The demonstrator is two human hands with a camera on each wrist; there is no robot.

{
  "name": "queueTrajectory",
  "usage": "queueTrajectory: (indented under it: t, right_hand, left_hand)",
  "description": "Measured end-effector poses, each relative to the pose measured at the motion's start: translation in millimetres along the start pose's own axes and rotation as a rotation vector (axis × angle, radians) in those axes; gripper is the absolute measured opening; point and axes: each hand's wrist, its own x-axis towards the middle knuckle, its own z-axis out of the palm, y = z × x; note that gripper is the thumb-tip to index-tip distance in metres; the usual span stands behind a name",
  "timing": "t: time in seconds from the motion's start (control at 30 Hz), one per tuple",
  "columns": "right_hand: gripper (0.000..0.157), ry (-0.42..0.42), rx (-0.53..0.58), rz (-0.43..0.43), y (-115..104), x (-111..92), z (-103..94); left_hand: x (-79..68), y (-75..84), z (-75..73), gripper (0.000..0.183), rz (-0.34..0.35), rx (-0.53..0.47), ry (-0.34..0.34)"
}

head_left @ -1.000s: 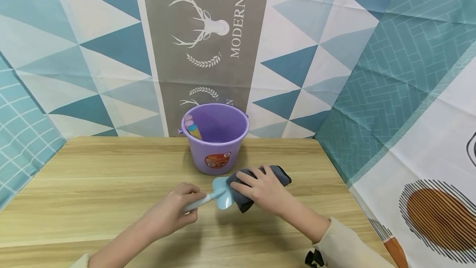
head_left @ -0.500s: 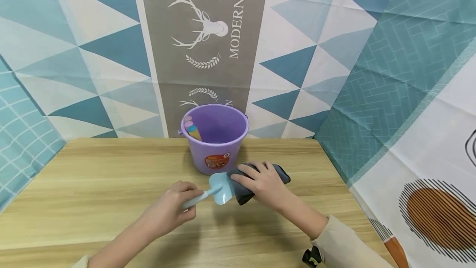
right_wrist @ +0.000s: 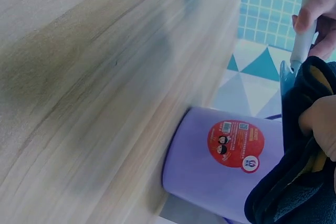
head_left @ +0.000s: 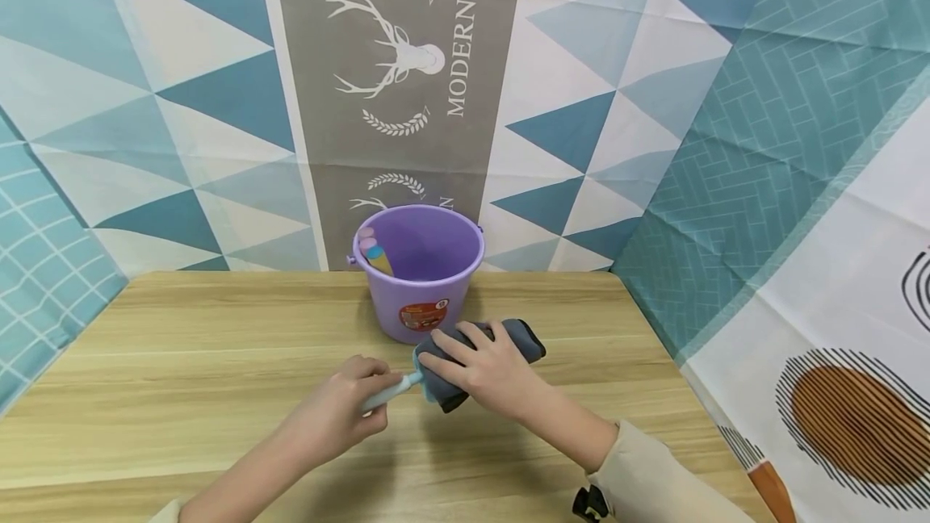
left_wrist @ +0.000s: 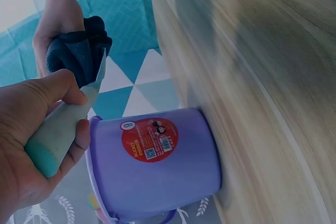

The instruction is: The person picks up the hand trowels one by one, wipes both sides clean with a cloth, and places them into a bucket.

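Note:
My left hand (head_left: 341, 406) grips the pale handle of a light blue toy shovel (head_left: 383, 395), thumb along it in the left wrist view. My right hand (head_left: 483, 370) holds a folded dark grey cloth (head_left: 525, 337) with black edging, fingers spread over its top. The cloth lies over the shovel's blade, and only a thin blue edge of the blade shows at its left. In the right wrist view the cloth (right_wrist: 294, 198) runs along one face of the blade (right_wrist: 287, 85). Both things are held above the table, in front of a purple bucket (head_left: 385, 305).
The bucket stands near the back edge of the wooden table (head_left: 218, 345), with a red label on its front. Inside it, at the left, lean pink-ended things and a yellow one with a blue top (head_left: 378, 255). Patterned cloth hangings (head_left: 581, 127) close off the back and sides.
My right hand and the cloth have moved left over the blade, which showed uncovered half a second ago. The shovel rose slightly, then came back down; my left hand kept its grip.

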Motion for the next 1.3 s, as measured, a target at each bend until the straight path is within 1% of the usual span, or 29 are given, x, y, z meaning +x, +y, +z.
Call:
queueTrajectory:
  t: [0.2,0.37,0.5,0.67,0.87,0.97,1.13,1.3]
  right_hand:
    - [0.033,-0.051,-0.014,-0.004,1,-4,-1.6]
    - [0.027,-0.096,-0.007,0.009,4,-10,-4.4]
    - [0.025,-0.104,0.011,0.023,9,-15,-6.5]
    - [0.022,-0.069,0.006,0.04,16,-19,-8.0]
    - [0.034,-0.002,0.027,0.06,20,-18,-7.7]
    - [0.036,0.037,0.04,0.059,19,-15,-6.8]
    - [0.032,0.085,0.047,0.025,12,-8,-5.7]
    - [0.028,0.092,0.031,-0.041,4,-2,-4.6]
  left_hand:
    - [-1.7,-1.4,-0.6,0.035,0.017,-0.013,0.005]
    - [-3.2,-3.7,1.3,0.033,0.002,-0.008,0.014]
    - [-4.9,-5.0,1.7,0.034,-0.012,-0.002,0.019]
    - [-6.3,-5.0,-0.7,0.036,-0.023,-0.001,0.042]
    - [-3.6,-4.0,-2.2,0.036,-0.027,0.017,0.079]
    - [-0.9,-3.3,-2.0,0.036,-0.028,0.028,0.075]
    - [3.6,-2.6,-0.3,0.035,-0.024,0.036,0.039]
    - [5.4,-1.7,1.3,0.033,-0.007,0.026,0.025]
